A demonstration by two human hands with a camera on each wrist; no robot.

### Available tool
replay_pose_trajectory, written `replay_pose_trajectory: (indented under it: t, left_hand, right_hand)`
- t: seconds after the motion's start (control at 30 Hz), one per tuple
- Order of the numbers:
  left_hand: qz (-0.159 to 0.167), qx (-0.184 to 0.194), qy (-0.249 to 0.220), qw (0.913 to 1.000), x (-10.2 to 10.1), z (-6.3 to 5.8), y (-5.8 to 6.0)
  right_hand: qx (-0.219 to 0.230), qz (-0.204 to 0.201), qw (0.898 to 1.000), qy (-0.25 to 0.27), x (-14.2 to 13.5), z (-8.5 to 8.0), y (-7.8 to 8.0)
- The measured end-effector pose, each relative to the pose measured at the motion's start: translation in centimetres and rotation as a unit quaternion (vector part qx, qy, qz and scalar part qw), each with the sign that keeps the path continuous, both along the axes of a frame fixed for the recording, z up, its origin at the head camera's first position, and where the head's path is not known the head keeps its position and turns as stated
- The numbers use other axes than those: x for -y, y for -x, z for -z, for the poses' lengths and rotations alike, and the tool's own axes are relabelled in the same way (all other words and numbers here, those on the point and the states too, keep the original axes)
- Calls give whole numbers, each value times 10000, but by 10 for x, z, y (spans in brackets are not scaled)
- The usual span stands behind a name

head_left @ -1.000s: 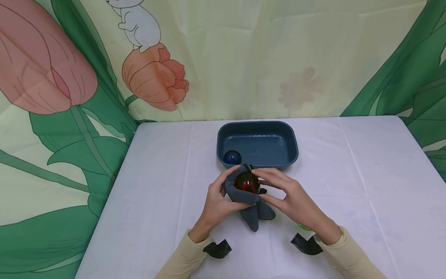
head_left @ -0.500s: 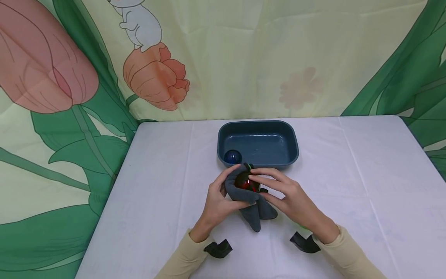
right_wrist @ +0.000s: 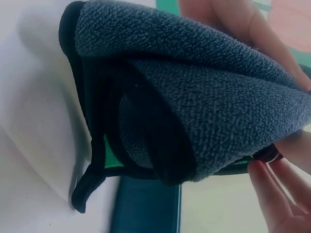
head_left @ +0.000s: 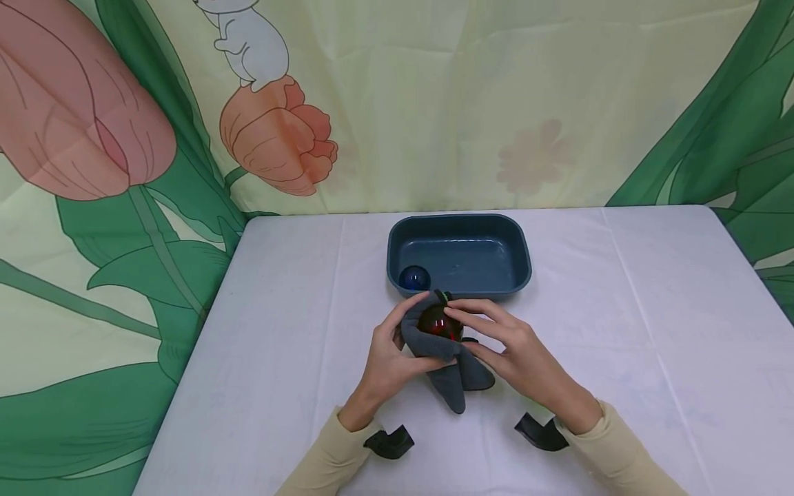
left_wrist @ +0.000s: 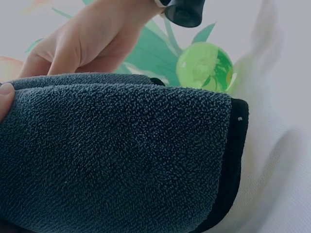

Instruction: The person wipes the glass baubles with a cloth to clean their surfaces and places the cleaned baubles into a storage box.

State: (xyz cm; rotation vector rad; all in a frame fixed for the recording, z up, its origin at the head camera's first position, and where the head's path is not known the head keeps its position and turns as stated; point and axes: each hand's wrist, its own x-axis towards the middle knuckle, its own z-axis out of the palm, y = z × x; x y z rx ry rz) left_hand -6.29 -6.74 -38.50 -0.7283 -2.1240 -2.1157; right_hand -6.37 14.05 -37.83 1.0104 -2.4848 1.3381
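Note:
My left hand [head_left: 387,358] grips a dark grey cloth [head_left: 449,382], thumb in front and fingers behind, so that it cups a shiny dark red ball [head_left: 439,322]. From the other side my right hand [head_left: 517,344] holds the ball, fingertips over its upper right and thumb at its lower right. The cloth's folded corners hang toward me; its black binding and a bit of green underside [right_wrist: 114,158] show in the right wrist view. Most of the ball is hidden there behind the folds. The left wrist view shows the cloth [left_wrist: 116,150] filling the lower part.
Just beyond my hands stands a dark blue tub [head_left: 459,219], with a blue ball [head_left: 414,278] in its near left corner. A clear green ball [left_wrist: 204,65] lies on the white-covered table [head_left: 620,331], hidden by my right arm in the head view. A printed curtain [head_left: 434,124] hangs behind.
A finger of my right hand has moved up onto the ball's face, and the ball has turned slightly. My left hand has kept its grip on the cloth. The green ball has gone from the head view.

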Motion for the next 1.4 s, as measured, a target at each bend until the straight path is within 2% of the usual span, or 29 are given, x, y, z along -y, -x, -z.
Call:
replay_pose_trajectory:
  t: [0.13, 0.27, 0.4, 0.63, 0.83, 1.0, 1.23, 1.4]
  left_hand:
    - [33, -76, 44, 10000, 0, -1, 0]
    - [62, -137, 131, 9998, 1, 0, 0]
    - [46, -177, 149, 9997, 1, 0, 0]
    - [5, -186, 115, 9998, 1, 0, 1]
    - [17, -185, 94, 9998, 1, 0, 1]
    - [18, -143, 68, 9999, 2, -1, 1]
    - [54, -170, 95, 9998, 1, -2, 0]
    - [22, -175, 125, 9998, 3, -3, 0]
  right_hand:
    - [615, -52, 9972, 417, 1, 1, 0]
    - [1386, -99, 9862, 899, 1, 2, 0]
    - [1629, -79, 9816, 993, 0, 3, 0]
    - [1276, 46, 9897, 653, 1, -2, 0]
    - [582, -67, 9974, 409, -1, -6, -1]
    - [142, -70, 9998, 138, -2, -6, 0]
    - [58, -50, 10000, 63, -3, -3, 0]
    - [82, -150, 9997, 199, 0, -2, 2]
